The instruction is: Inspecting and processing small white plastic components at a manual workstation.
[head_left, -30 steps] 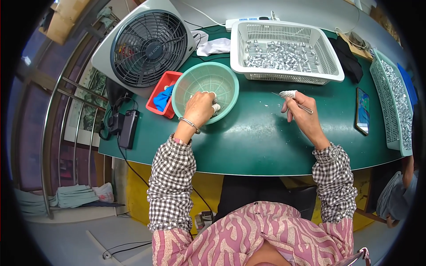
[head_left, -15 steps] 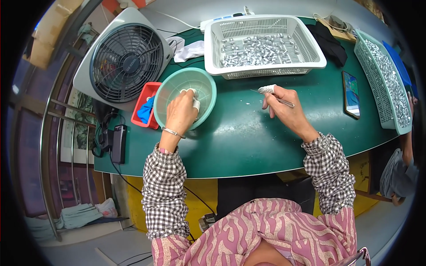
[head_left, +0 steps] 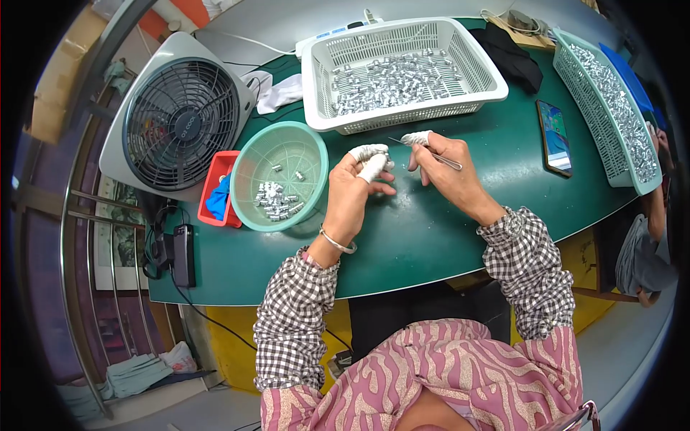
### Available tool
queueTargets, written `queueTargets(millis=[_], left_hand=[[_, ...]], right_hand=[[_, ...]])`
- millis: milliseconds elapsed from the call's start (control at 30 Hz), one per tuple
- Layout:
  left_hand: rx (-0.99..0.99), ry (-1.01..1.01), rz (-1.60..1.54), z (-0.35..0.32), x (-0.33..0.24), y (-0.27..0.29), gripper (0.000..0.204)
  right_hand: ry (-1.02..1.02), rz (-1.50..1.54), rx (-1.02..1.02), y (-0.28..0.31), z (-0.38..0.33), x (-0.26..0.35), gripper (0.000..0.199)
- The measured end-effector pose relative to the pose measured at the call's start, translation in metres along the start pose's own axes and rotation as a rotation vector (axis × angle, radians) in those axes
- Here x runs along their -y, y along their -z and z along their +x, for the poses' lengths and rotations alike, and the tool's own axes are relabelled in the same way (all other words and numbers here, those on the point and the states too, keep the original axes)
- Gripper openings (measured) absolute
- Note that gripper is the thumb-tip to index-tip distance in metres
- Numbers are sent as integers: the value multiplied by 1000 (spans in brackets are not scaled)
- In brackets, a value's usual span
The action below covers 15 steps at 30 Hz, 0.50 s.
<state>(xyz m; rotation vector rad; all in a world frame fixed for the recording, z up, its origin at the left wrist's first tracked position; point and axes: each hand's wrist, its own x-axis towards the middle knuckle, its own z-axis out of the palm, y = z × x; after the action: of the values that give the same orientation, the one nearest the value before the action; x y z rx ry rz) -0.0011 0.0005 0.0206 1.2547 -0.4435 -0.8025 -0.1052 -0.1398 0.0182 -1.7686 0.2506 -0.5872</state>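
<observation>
Small silvery metal parts (head_left: 273, 199) lie in a round pale-green plastic basket (head_left: 319, 154); whether the left hand (head_left: 351, 190) holds one cannot be told, its white-wrapped thumb and forefinger pressed together at the tips. Fingers of the right hand (head_left: 451, 169) pinch and partly hide a slim metal pointed tool (head_left: 453, 164). Half a second earlier, the left hand was inside the basket; now it is near the right, above the dark-green tabletop (head_left: 410, 248).
</observation>
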Motion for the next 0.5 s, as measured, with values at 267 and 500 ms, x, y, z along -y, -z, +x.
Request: queueTargets(millis=[267,500], left_hand=[[50,229,-529,14,22,32,21],[75,277,-606,15,26,35,22]], right_hand=[[220,-100,35,-4,-4,4,13],[272,-126,113,-8,-5,-3,13]])
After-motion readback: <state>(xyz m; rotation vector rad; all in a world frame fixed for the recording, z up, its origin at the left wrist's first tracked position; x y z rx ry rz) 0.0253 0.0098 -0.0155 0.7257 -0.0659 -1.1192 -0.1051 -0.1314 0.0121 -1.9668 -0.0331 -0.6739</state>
